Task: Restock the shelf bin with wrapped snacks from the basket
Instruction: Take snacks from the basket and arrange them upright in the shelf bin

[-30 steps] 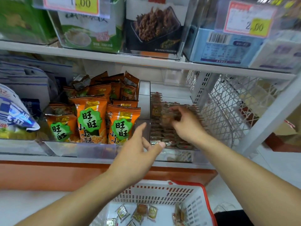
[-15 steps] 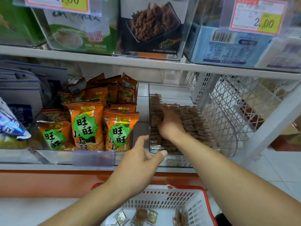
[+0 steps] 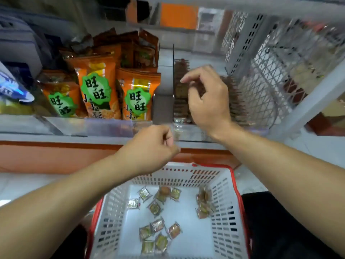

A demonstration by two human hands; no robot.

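Observation:
A clear shelf bin (image 3: 188, 131) holds tight rows of brown wrapped snacks (image 3: 237, 103). My right hand (image 3: 207, 101) hovers over the rows, fingers bent and apart, with nothing visible in it. My left hand (image 3: 149, 146) is curled shut just below the bin's front lip; whether it touches the lip is unclear. Below both arms stands a white basket with a red rim (image 3: 225, 186). Several small wrapped snacks (image 3: 155, 208) lie scattered on its floor.
Orange snack bags (image 3: 99, 90) fill the compartment left of the bin, behind a clear front wall. A white mesh shelf side (image 3: 261, 71) closes the right. A blue and white package (image 3: 11, 86) sits far left. A dark object (image 3: 280, 230) lies right of the basket.
The view has tilted down, showing more of the basket. My right hand lifted off the snack rows and drew back. My left hand's fingers curled shut near the bin's front.

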